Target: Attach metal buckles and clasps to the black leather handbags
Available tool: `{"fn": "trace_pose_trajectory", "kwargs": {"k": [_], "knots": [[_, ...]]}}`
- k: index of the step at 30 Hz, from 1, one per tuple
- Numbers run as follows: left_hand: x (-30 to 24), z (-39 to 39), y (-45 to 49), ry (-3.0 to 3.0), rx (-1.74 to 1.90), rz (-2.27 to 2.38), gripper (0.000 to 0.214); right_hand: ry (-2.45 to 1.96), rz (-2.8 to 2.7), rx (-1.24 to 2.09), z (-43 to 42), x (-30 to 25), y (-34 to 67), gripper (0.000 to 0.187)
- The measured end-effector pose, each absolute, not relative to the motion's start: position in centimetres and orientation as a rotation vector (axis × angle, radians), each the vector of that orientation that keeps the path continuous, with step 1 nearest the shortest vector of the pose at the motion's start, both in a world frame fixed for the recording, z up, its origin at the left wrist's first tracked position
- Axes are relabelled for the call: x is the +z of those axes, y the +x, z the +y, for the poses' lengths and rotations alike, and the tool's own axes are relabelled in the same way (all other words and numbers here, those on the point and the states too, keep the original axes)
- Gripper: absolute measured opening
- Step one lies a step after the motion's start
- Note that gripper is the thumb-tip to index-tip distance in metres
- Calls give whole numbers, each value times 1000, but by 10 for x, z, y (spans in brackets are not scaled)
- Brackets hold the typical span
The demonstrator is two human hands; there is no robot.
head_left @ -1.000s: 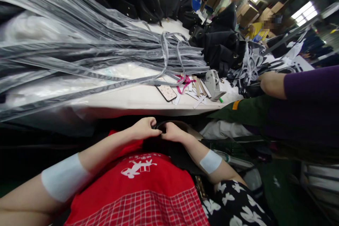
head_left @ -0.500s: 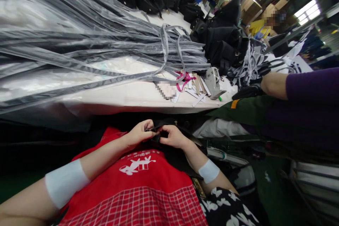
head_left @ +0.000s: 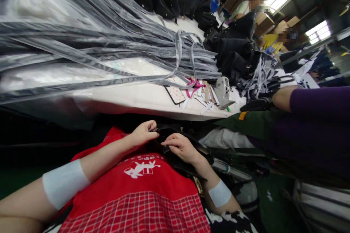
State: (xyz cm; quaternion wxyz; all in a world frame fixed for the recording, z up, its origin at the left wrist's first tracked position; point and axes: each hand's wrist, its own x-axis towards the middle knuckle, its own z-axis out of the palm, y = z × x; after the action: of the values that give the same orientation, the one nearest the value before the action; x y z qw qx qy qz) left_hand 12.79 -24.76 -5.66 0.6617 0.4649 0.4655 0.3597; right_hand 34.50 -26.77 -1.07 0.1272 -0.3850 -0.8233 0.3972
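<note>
A black leather-like bag [head_left: 175, 162] rests in my lap against the red apron, with small metal studs on its upper part. My left hand [head_left: 144, 131] is closed at the bag's upper edge, fingers curled around a dark part with a bit of metal. On the other side, my right hand [head_left: 181, 147] pinches a black piece of the same bag between thumb and fingers. The two hands are a short way apart. What exactly lies between the fingertips is too small and dark to make out.
Plastic-wrapped grey straps [head_left: 131, 51] spread over the white table [head_left: 109, 98]. Near its edge lie a phone [head_left: 175, 94], pink ribbon [head_left: 194, 86], paper strips and a white dispenser-like device [head_left: 222, 93]. Black bags [head_left: 232, 43] stand behind. A co-worker's purple sleeve [head_left: 314, 103] is at the right.
My right hand has shifted slightly down and turned, its fingers now reaching left over the bag. My left hand has drawn a little away from it. The view has tilted a little.
</note>
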Motion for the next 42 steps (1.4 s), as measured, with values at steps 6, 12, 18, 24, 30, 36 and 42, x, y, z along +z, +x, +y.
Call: {"fn": "trace_pose_trajectory", "kwargs": {"k": [6,12,18,24,30,36,42], "knots": [[-58,-244,128,1087,811,1085,29,-1225,-2195,1142,-262,-18,342,19],[-62,-242,127,1115,797,1108,27,-1189,-2303,1092,-261,-10,341,14],[-65,-241,127,1129,801,1126,26,-1108,-2345,1193,-258,-7,342,23],[-63,-243,129,1142,815,1138,24,-1303,-2197,1209,-254,-15,343,30],[-62,-244,132,1156,833,1175,23,-1388,-2244,1049,-252,-13,339,26],[-64,-247,136,1177,830,1179,22,-1552,-2752,565,-253,-1,314,19],[-62,-254,140,1226,821,1172,24,-1703,-2970,438,-255,-5,299,19]]}}
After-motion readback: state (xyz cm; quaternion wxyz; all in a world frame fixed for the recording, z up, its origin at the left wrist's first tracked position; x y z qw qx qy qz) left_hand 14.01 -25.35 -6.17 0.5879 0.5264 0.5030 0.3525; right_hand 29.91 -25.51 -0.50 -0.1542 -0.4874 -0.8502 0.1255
